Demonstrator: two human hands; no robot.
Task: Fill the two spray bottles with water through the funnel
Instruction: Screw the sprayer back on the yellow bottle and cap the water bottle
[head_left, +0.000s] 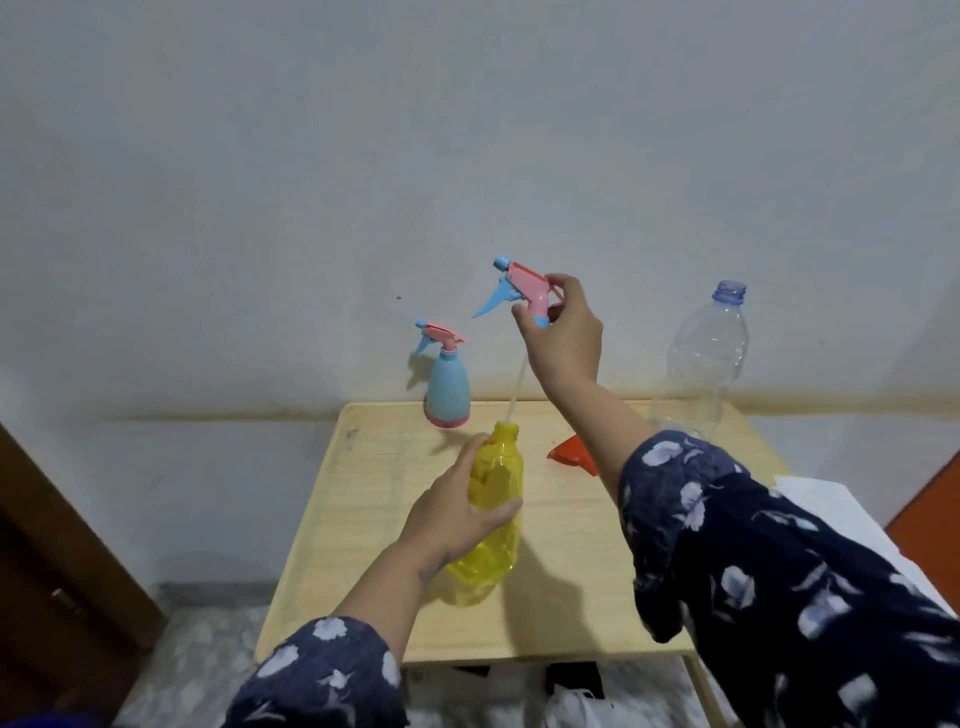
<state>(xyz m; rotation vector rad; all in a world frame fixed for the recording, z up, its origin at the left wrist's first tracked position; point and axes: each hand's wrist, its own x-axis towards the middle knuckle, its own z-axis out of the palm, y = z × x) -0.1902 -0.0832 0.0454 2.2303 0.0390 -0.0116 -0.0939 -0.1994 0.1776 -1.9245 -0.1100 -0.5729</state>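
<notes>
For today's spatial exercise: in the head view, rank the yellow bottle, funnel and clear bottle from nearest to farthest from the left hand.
From the left hand:
1. Yellow bottle, gripped in that hand.
2. Funnel, lying on the table to the right.
3. Clear bottle, standing at the far right corner.

Yellow bottle (493, 512) uncapped, upright; blue bottle (448, 387) capped by wall; orange funnel (571, 453) on its side.

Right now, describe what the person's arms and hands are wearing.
Both arms wear loose long sleeves of dark navy cloth printed with pale white and light blue flower or leaf shapes. The left sleeve and right sleeve end partway down the forearm. The left hand and right hand are bare, no gloves visible.
</notes>
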